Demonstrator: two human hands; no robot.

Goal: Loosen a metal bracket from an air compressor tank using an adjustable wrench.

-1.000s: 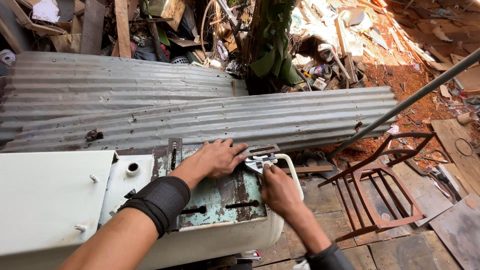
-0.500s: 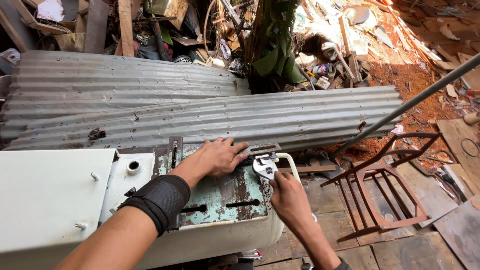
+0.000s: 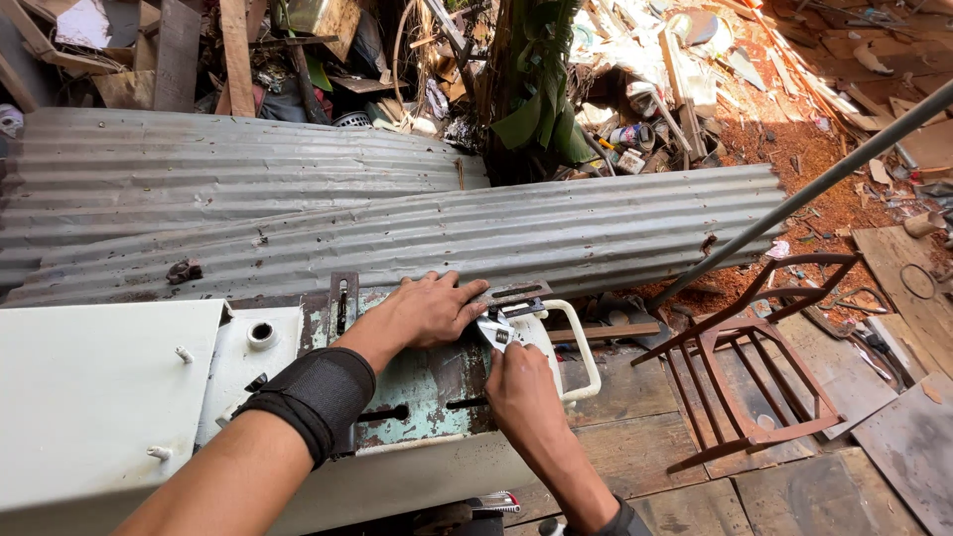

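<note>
Printed cans (image 3: 631,135) — amid rubble

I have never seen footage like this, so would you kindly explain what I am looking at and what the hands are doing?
This is one picture from a camera worn on a person's head, looking down at their own two bare hands. There is no machine arm. The left hand, with a black wrist wrap on the forearm, lies flat on a worn white and pale green metal housing. The right hand has its grip on a silver adjustable wrench, set at the housing's upper edge beside a white loop handle. Behind lie grey corrugated metal sheets. To the right stands a rusty red metal chair frame on wooden planks.
</note>
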